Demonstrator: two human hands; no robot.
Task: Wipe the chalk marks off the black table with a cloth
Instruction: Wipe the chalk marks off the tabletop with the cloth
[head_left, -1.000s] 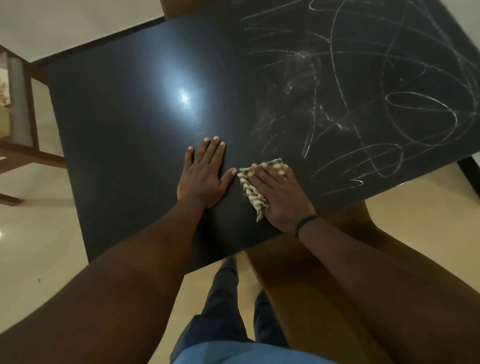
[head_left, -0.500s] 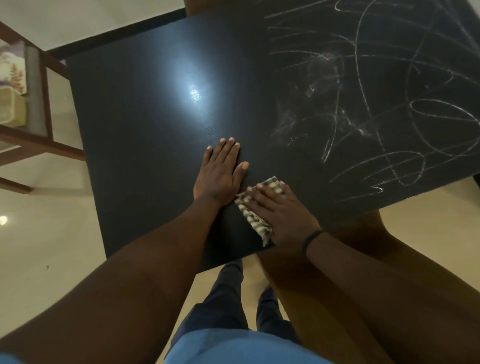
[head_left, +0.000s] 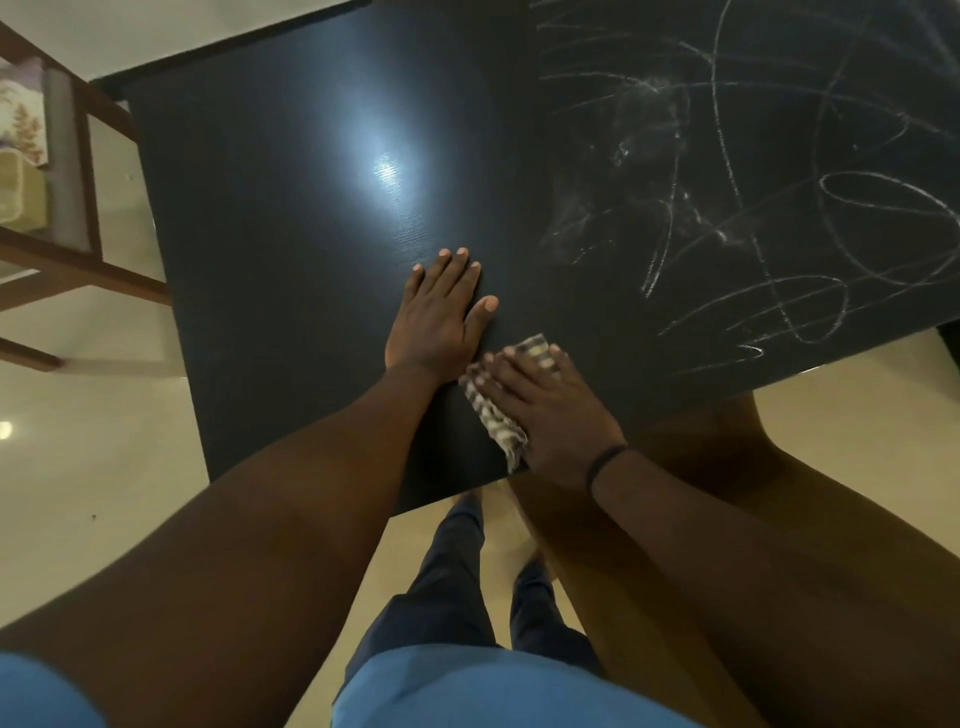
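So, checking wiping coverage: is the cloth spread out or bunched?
Bunched: the striped cloth lies crumpled under the flat right hand.

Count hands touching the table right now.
2. The left hand rests flat on the bare black table, beside the right hand, which presses the striped cloth down near the table's front edge.

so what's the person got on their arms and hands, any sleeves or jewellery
Both forearms are bare, with no gloves, rings or watch showing. The right hand has a thin black band around its wrist. The left hand and its wrist wear nothing. A blue short sleeve shows at the left upper arm, at the frame's lower corner.
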